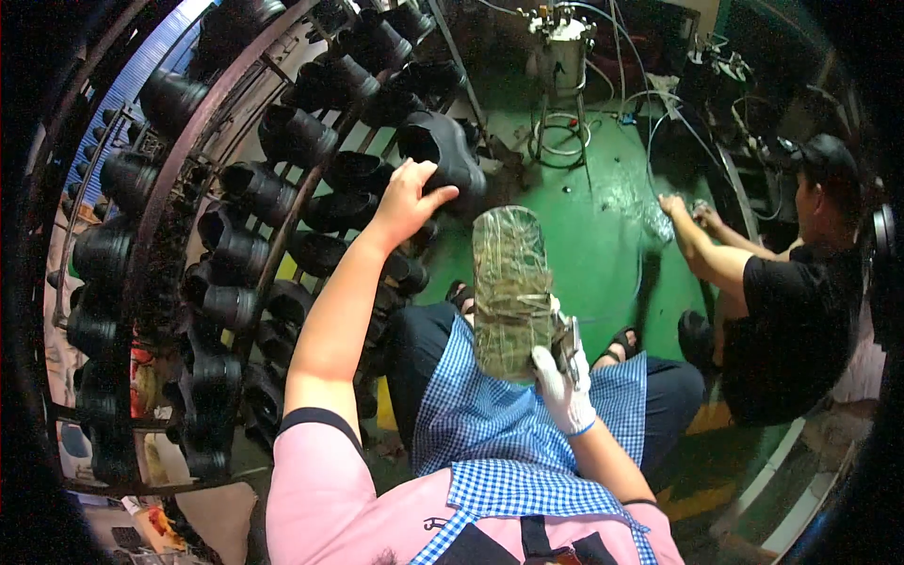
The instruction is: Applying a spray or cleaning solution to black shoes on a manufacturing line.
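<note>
My bare left hand (412, 200) is stretched out to the shoe rack, its fingers and thumb at the edge of a black shoe (450, 160). The shoe is tilted, its opening toward the rack, and appears to be in the hand's grip. On my right hand (565, 391) is a white knit glove. Its fingers are closed round a metal tool that looks like a spray gun (566, 344). Right beside the tool is a long, rounded, murky green-brown block (511, 292), covered in wrinkled clear tape or film. The join between tool and block is partly hidden.
Tall curved metal racks (155, 202) full of black shoes fill the left side. A metal pressure pot (562, 56) stands on a stool-like frame ahead, with hoses over the green floor (612, 273). A person in black (791, 311) crouches at right, hands near the hoses.
</note>
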{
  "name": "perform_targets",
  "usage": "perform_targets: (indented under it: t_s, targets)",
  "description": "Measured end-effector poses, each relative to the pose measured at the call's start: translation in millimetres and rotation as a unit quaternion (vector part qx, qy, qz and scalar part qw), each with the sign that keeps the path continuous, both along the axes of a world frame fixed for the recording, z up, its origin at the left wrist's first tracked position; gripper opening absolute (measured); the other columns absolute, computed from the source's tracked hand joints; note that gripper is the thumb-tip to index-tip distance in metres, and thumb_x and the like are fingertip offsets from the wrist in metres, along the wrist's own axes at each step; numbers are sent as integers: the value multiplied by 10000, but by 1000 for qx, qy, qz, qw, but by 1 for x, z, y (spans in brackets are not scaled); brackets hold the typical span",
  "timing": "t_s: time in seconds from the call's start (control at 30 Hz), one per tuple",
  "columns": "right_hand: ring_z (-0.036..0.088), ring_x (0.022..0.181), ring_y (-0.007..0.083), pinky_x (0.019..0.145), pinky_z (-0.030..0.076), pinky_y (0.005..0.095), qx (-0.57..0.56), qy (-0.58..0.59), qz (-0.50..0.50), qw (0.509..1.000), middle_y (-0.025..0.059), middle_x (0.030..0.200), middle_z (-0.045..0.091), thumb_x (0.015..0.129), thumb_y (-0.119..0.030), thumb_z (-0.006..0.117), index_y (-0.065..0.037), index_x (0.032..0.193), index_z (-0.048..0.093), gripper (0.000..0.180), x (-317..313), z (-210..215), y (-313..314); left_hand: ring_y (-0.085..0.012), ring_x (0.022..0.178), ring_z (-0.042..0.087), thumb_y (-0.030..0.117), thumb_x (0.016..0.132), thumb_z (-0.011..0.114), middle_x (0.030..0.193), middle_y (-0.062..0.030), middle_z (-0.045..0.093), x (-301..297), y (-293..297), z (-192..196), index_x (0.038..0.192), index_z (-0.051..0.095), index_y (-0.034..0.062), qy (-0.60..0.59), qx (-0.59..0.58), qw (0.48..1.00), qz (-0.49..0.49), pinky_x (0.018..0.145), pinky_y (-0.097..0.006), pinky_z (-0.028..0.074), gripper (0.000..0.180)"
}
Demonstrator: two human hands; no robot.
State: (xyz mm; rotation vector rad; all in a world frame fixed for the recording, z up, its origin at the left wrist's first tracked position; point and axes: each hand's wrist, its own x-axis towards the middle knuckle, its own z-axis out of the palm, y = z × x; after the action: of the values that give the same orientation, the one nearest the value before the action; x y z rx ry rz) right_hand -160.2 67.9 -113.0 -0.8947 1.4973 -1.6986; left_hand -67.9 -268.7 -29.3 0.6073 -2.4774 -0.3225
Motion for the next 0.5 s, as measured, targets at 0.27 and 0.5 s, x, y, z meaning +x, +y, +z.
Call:
perform_targets:
  t_s: [0.27,0.5]
  targets:
    - [514,1320,318,1097,394,380,34,39,-16,999,228,1443,503,933,-141,639,61,1469,392,624,-8,11,9,-322,1118,617,407,837,717,1144,-131,696,-44,-149,-46,1160,679,89,-118,-51,961,246,1080,-520,367,455]
    - [425,1384,275,1159,307,379,51,37,1,998,194,1493,438,940,-82,557,70,1492,328,617,-13,15,13,-336,1059,665,419,838,724,1106,-147,719,-45,-237,-96,1140,685,71,-111,31,958,262,928,-450,489,463]
